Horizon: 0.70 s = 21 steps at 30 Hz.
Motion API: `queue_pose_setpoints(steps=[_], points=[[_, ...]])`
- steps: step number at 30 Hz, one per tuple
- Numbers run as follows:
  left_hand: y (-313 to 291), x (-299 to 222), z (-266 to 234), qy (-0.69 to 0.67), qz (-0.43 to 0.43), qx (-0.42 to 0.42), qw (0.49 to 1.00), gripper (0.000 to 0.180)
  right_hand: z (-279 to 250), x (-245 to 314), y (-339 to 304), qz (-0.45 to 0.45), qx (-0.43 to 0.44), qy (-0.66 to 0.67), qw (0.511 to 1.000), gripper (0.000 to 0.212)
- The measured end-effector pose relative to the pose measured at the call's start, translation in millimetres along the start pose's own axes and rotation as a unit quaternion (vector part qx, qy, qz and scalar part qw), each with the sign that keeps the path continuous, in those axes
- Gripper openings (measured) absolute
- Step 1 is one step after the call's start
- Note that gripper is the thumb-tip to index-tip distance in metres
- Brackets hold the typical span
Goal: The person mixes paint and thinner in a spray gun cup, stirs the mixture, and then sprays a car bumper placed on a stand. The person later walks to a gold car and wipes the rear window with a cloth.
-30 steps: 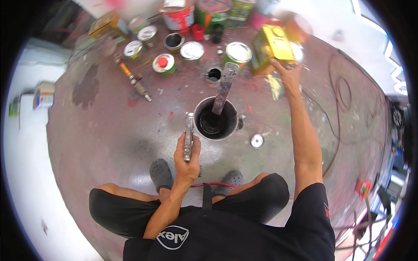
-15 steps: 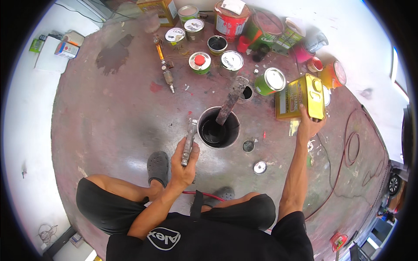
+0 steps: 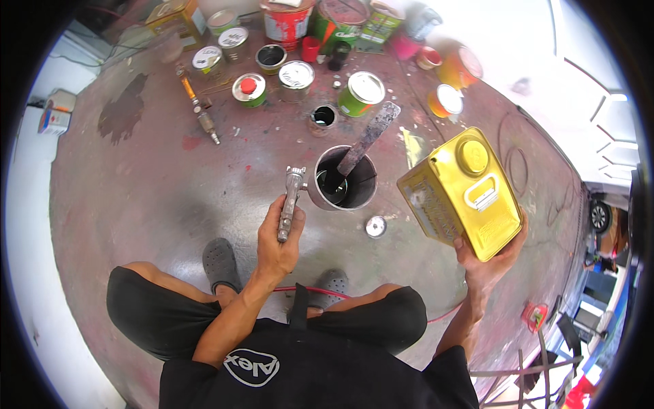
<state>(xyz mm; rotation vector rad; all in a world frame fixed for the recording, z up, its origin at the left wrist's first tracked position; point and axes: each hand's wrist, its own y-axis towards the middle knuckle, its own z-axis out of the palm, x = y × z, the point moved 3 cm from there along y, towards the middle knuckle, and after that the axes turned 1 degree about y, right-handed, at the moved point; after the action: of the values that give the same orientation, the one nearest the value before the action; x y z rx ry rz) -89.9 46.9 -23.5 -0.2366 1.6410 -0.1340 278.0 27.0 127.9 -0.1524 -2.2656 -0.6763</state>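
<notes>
My left hand (image 3: 278, 242) is closed around the handle of a metal spray gun (image 3: 291, 204). Right beside the gun is a round metal cup (image 3: 373, 184), seemingly joined to it by a short neck; dark liquid lies inside. A flat, paint-stained stirring stick (image 3: 371, 136) leans in this cup, its upper end sticking out over the rim. On the right, my right hand (image 3: 487, 269) grips a gold rectangular tin (image 3: 487, 198) by its near lower end. The tin is tilted and off the floor, its round cap and folded handle facing up. Most right-hand fingers are hidden behind it.
Several paint cans stand beyond the cup, among them a green can (image 3: 361, 94), a red-capped can (image 3: 249, 90) and a small open can (image 3: 322, 119). An air tool (image 3: 201, 116) lies at left. A small round lid (image 3: 375, 227) is on the floor near the cup.
My right hand has lifted the gold tin from beside the green can and brought it nearer, tilting it. The view has shifted right. My left hand still holds the spray gun.
</notes>
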Motion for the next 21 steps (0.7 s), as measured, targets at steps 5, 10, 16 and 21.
queue_pose_setpoints(steps=[5,10,16,21], points=[[-8.2,10.0,11.8,0.018,0.026,0.030,0.999,0.050,-29.4,51.4,-21.0,-0.021,0.022,-0.046,0.998,0.121],[-15.3,0.3,20.2,0.043,0.029,0.053,0.997,0.050,-49.0,71.3,-35.8,-0.010,0.044,-0.078,0.996,0.122],[-18.8,-6.1,22.8,0.076,0.052,0.067,0.993,0.050,-58.2,80.2,-39.8,-0.070,0.031,-0.125,0.989,0.121],[-21.8,-9.8,23.8,0.083,0.063,0.073,0.992,0.051,-62.5,86.4,-42.0,-0.093,0.046,-0.150,0.983,0.127]])
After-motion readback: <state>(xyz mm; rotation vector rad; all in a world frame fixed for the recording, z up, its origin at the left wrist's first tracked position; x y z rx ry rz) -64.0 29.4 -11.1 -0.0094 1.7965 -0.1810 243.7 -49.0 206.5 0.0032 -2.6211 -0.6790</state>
